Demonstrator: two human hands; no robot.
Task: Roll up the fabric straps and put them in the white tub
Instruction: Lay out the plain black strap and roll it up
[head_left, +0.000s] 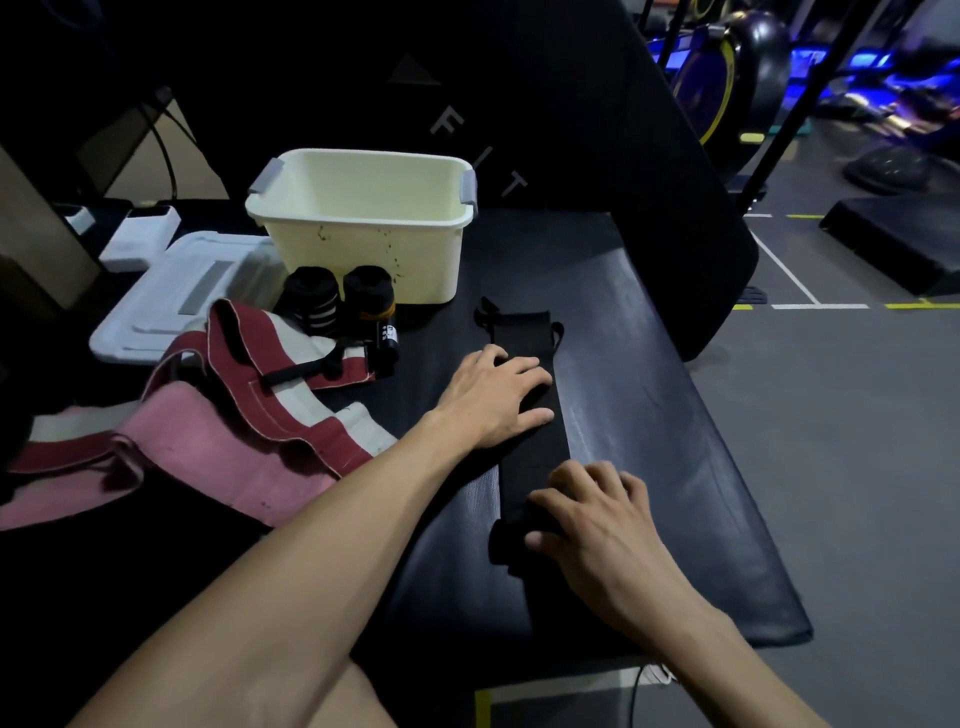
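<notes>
Fingers (524, 366) of the left hand (491, 397) lie straight and slightly spread, pressed flat on the middle of a black fabric strap (530, 447) that runs from far to near along a dark padded bench (675, 467). On the far left, a white lid (171, 296) lies flat beside a small white box (140, 236). Near that, a heap of red, white and pink fabric bands (270, 415) sprawls across the left part of the bench, with a short black strap (301, 370) lying on top of it. Just beyond the heap stand two rolled black straps (340, 299), one with grey stripes and one with an orange band, touching the near wall of the white tub (363, 244). The tub sits at the far end of the bench and looks empty inside; its front wall carries dark specks.

To the right of the heap, the black fabric strap has its far end with thin loops lying loose near the tub, well apart from the rolled pair. At the near end of the strap the right hand (597, 525) curls its fingers over the first turns of a roll, thumb tucked against its side. Farther right, grey floor (857, 467) with white and yellow tape lines spreads out.
</notes>
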